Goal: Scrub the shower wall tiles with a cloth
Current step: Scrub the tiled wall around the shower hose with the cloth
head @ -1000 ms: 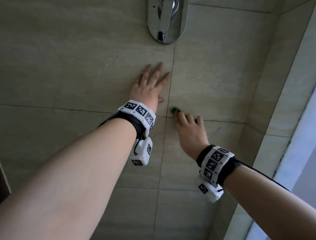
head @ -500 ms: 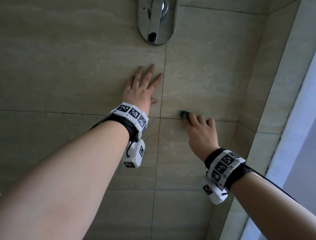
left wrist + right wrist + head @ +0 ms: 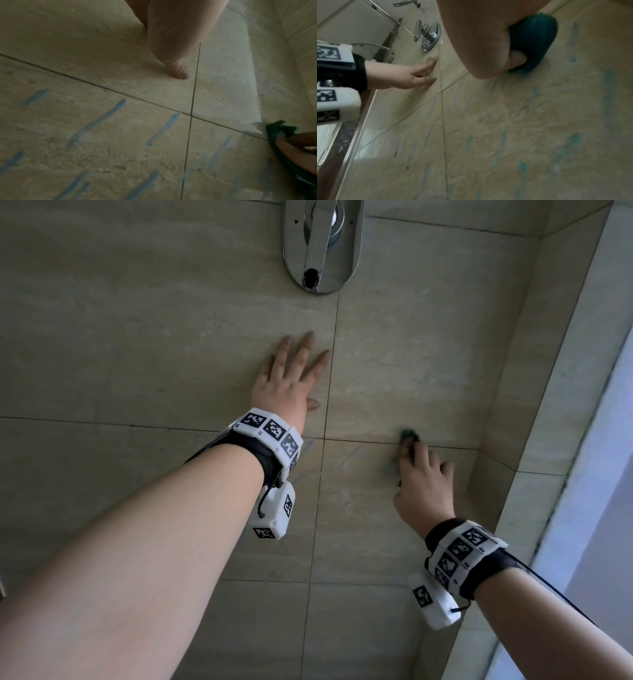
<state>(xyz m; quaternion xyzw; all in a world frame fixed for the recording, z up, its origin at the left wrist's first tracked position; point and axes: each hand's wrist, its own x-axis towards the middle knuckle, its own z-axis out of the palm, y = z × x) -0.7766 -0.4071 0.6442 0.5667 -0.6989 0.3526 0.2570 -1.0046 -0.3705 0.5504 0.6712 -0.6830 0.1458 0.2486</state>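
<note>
**Scrubbing close to the shower corner**

Cloth work sits low on the beige stone-look wall tiles (image 3: 428, 344). The right hand (image 3: 423, 491) curls its fingers (image 3: 419, 455) round a bunched dark green cloth (image 3: 534, 40), pressing it where the horizontal grout line runs. The left hand (image 3: 284, 381) lies flat, fingers spread, bracing under the chrome mixer tap (image 3: 322, 244). Blue streaks (image 3: 96, 123) mark the lower tiles. Likely risks: the small wad could slip from the grip on wet tile, knuckles could scrape the corner, and streaks outside the narrow swipe could be missed.
</note>
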